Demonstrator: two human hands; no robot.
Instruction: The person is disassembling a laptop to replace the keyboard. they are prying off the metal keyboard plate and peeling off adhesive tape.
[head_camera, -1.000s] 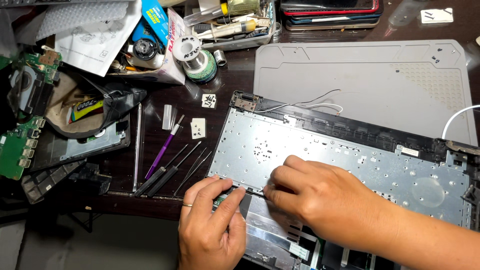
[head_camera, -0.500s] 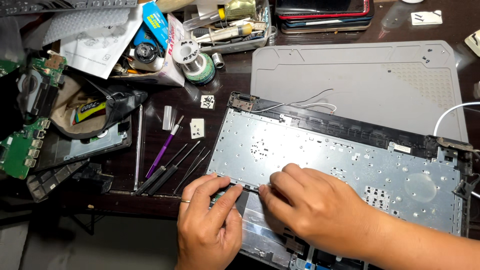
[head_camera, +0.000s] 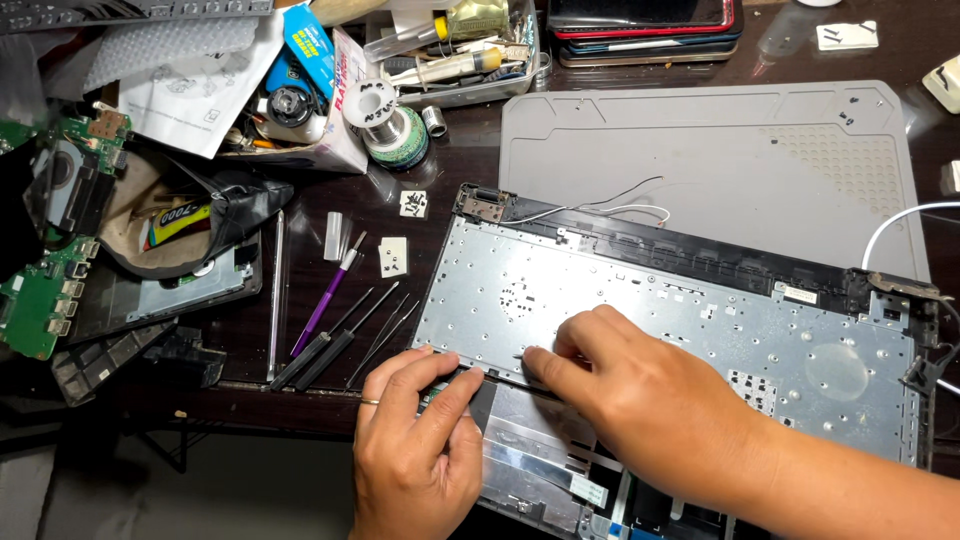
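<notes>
both hands on laptop chassis (head_camera: 700, 300) front edge, left hand (head_camera: 420, 450), right hand (head_camera: 640, 400)

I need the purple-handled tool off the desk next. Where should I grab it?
Pinch the purple tool at mid-handle, from above. It lies flat and slanted, apart from the black tools beside it, with clear desk along its upper part, so fingers fit either side there.

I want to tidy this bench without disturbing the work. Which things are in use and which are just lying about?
In use: left hand and right hand, both on the near edge of the metal keyboard plate.

Lying about: purple tool, solder spool, green circuit board, grey mat.
</notes>
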